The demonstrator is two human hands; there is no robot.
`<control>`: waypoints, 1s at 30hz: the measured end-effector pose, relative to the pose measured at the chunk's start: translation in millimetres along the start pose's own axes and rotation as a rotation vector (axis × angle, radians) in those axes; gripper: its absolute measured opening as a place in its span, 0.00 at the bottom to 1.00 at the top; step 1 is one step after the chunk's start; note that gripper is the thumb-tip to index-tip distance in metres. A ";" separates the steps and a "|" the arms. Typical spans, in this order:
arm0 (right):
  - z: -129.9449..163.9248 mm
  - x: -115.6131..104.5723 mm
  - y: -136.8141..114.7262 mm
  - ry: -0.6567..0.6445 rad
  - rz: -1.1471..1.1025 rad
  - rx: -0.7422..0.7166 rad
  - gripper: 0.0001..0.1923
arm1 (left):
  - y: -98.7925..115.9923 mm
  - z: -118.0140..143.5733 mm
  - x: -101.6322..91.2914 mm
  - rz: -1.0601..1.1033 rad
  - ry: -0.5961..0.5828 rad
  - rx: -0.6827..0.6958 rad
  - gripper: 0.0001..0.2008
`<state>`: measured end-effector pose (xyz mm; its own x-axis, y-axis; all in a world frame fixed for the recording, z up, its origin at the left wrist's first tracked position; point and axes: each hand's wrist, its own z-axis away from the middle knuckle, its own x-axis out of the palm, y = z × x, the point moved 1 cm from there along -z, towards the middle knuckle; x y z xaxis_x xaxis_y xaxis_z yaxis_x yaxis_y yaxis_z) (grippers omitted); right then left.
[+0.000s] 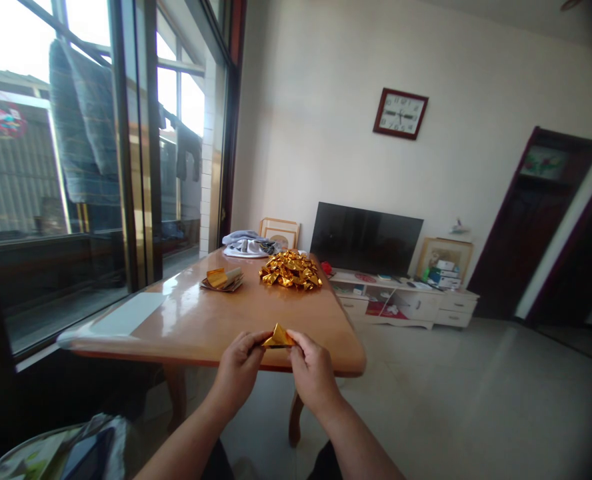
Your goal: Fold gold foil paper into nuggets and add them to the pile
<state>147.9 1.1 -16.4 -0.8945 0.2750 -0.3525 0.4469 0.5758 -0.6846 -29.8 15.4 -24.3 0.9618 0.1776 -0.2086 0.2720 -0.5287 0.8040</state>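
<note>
Near half of worktop (196, 320) bare between its front edge and the things farther back: open passage there. Far end crowded: heap of folded gold foil pieces (291, 269) centre-right, small stack of foil sheets (221, 279) just left of it, gap between the two. Folded cloth (249, 245) at the far edge behind both. Window frame (136, 147) close along the left side. Right of worktop, open floor (451, 387)
</note>
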 end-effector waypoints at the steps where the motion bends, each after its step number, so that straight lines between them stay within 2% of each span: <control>1: 0.0 0.1 0.1 0.001 -0.004 -0.005 0.21 | -0.1 0.2 0.2 0.003 -0.006 -0.005 0.15; 9: 0.5 3.6 4.2 0.053 -0.001 0.046 0.19 | 0.9 0.4 4.9 0.158 0.025 -0.159 0.18; 15: -12.4 8.0 13.7 0.040 0.007 0.093 0.15 | -3.8 -15.0 9.2 0.115 -0.010 -0.234 0.20; 20: -32.6 12.6 34.6 -0.019 0.085 0.181 0.14 | -25.2 -40.9 11.9 0.063 -0.039 -0.304 0.22; 26: -57.4 20.6 59.0 -0.058 0.148 0.231 0.12 | -60.4 -72.4 20.4 0.000 -0.066 -0.329 0.17; 30: -72.1 31.0 72.6 -0.080 0.183 0.250 0.13 | -74.9 -87.8 27.4 -0.033 -0.091 -0.338 0.16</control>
<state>151.5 106.9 -31.0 -0.7996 0.2891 -0.5263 0.5985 0.3130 -0.7374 -26.7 132.8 -41.3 0.9558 0.1069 -0.2741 0.2914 -0.2170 0.9317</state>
